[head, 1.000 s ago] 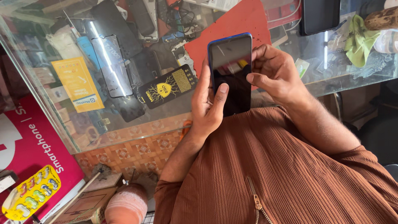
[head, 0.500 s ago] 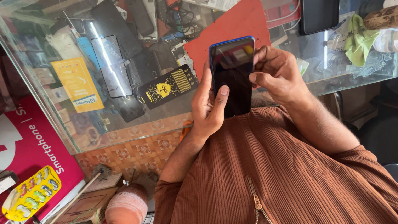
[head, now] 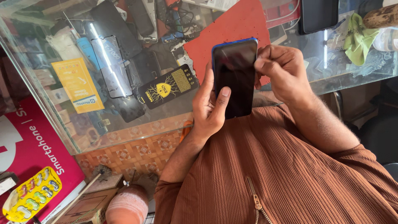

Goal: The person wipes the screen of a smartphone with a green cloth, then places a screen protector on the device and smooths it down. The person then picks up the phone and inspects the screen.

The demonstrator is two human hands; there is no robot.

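Note:
I hold a dark smartphone (head: 235, 76) with a blue rim upright above a glass counter (head: 124, 128). My left hand (head: 209, 110) grips its left edge and back, thumb resting on the lower screen. My right hand (head: 280, 70) is curled at the phone's upper right edge, fingertips pinched against the screen's side. The screen is black and reflects a little light. A red mat (head: 232, 33) lies on the glass behind the phone.
Inside the glass case lie a black packet with a yellow emblem (head: 168, 87), a yellow card (head: 78, 85), screen protectors and cables. A green cloth (head: 358, 39) lies at the far right. A pink box (head: 29, 153) and yellow blister pack (head: 31, 199) sit lower left.
The phone has tilted a little and its screen now shows plain black. My right hand has closed from a loose hold into a pinch at the phone's upper right edge.

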